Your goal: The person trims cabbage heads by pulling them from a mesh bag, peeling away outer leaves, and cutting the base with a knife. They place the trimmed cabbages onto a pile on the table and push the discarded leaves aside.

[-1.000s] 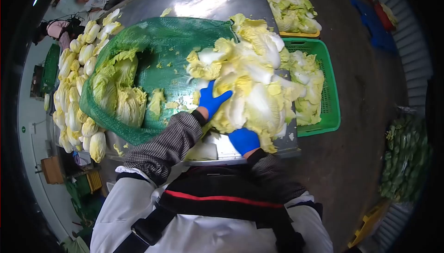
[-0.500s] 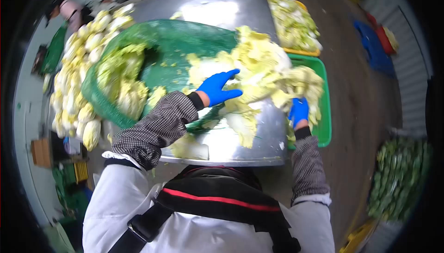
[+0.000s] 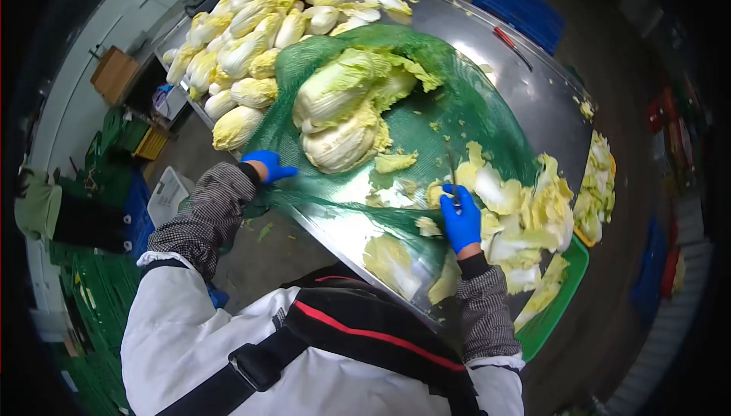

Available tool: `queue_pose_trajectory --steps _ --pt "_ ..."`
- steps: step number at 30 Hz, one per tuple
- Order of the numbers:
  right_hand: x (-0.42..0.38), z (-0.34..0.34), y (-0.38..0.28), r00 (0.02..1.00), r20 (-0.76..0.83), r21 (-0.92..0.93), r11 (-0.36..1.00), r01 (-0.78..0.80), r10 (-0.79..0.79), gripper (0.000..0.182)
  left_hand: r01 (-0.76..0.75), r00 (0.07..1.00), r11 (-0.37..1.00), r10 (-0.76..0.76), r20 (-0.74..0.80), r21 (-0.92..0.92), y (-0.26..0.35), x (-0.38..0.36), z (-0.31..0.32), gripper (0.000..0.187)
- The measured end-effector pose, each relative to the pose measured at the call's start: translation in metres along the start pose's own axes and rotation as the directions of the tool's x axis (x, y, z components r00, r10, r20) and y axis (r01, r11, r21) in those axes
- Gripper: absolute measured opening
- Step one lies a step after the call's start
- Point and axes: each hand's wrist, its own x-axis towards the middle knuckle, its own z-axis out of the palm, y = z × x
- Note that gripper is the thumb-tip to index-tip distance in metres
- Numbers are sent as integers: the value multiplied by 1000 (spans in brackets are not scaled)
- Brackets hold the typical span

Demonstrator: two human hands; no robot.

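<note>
My left hand, in a blue glove, pinches the near left edge of a green mesh net, its fingers pointing right. Inside the net's open mouth lie cabbage heads with pale green and yellow leaves. My right hand, also blue-gloved, is closed around a small knife whose thin dark blade points away from me. It is over the net's near right part, beside loose cabbage leaves on the metal table.
Many trimmed cabbages are piled at the table's far left. A red-handled tool lies near the far edge. Leaves partly cover a green crate at the right. Another person stands at the left, by green crates.
The view has turned to the left. My left hand has moved from the loose leaves to the net's edge. My right hand has come away from the leaves over the green crate; the knife now shows.
</note>
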Motion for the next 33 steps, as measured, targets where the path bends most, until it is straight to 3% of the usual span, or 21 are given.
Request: queue_pose_trajectory --steps 3,4,5,7,8,10,12,13,14,16,18,20,22,23,24,25,27,29,30,31,33 --pt "32 42 -25 990 140 61 998 13 -22 29 -37 994 992 24 -111 -117 -58 29 20 52" --pt "45 54 -28 981 189 56 998 -41 30 29 -47 999 837 26 -47 -546 -50 30 13 45" --pt "56 67 -31 970 225 132 984 -121 89 28 -22 998 507 61 11 -862 -40 31 7 38" --pt "78 84 -58 896 342 268 884 -383 284 26 -357 932 331 187 -310 -874 -6 13 -37 27" --pt "88 98 -65 897 342 345 851 -396 279 29 -520 853 174 162 -496 -836 9 13 -48 27" --pt "111 122 -72 870 379 361 815 -453 316 34 -775 619 213 69 -782 -594 28 42 -64 29" --pt "127 142 -75 863 420 409 791 -456 280 38 -733 572 436 -17 -820 -521 31 75 -79 33" --pt "133 150 -76 859 428 439 767 -469 280 39 -703 490 593 3 -872 -393 26 98 -81 39" --pt "137 157 -78 854 439 470 738 -484 281 40 -586 616 720 98 -781 -371 18 123 -82 48" --pt "147 172 -72 840 446 501 692 -520 308 42 -532 784 659 148 -602 -531 19 132 -86 56" --pt "151 182 -70 818 460 553 610 -568 345 44 -436 799 779 103 -593 -451 28 134 -83 61" --pt "152 188 -70 800 476 585 547 -599 365 37 -480 667 779 24 -745 -404 42 121 -70 65" --pt "148 189 -53 845 474 696 481 -532 249 36 -507 612 792 53 -789 -340 59 88 -74 66" --pt "134 175 -70 885 379 673 576 -464 270 34 -549 552 784 79 -830 -290 68 74 -72 66" --pt "126 165 -63 878 389 690 544 -478 278 33 -588 489 772 101 -866 -242 79 60 -71 66" --pt "117 151 -59 888 357 669 584 -459 290 33 -643 448 735 131 -884 -217 91 46 -70 65" --pt "101 114 -54 925 238 580 720 -381 297 37 -694 505 658 157 -849 -291 115 28 -58 70" --pt "89 69 -52 936 100 317 881 -351 337 55 -738 561 552 183 -807 -388 144 12 -35 73" --pt "84 49 -37 981 0 111 975 -191 192 63 -758 587 475 201 -784 -446 160 3 -20 73" --pt "77 28 -34 999 -30 4 999 -40 40 65 -693 715 368 240 -657 -620 175 -11 -8 77" --pt "59 -16 -37 987 47 -275 948 158 -151 68 -511 822 154 373 -429 -845 207 -19 39 78"
